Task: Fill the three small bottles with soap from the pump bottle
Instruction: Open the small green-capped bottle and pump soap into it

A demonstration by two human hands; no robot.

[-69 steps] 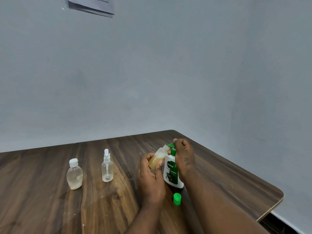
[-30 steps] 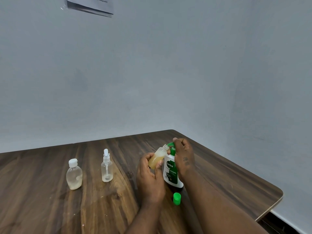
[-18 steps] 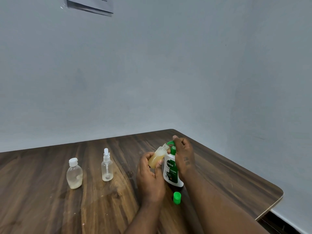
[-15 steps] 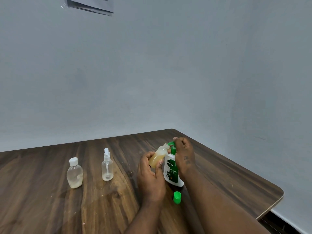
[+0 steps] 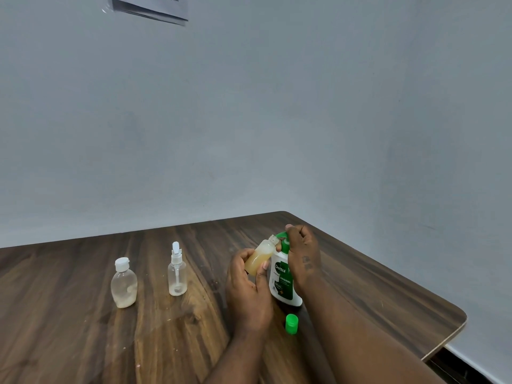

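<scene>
Amber soap part-fills the small clear plastic bottle (image 5: 259, 260) gripped tilted in the left hand (image 5: 246, 289) at the spout of the white-and-green pump bottle (image 5: 284, 284), the right hand (image 5: 302, 253) curled over its pump, while the white-capped clear bottle (image 5: 123, 286) and clear spray bottle (image 5: 177, 275) apparently wait nearly empty.

So the pump bottle (image 5: 284, 284) is white with a green Dettol label and a green pump, standing upright on the table (image 5: 360, 286), right hand (image 5: 302, 256) curled over its pump. 1 open bottle (image 5: 259, 259), mostly full of amber soap, is tilted in the left hand (image 5: 248, 289) with its neck right at the nozzle. The green cap (image 5: 291, 324) sits just in front of the pump bottle. The other 2 stand upright well off to the left: the spray bottle (image 5: 177, 273) and the flip-cap bottle (image 5: 123, 286), both clear with just a bit of liquid at the bottom.
</scene>
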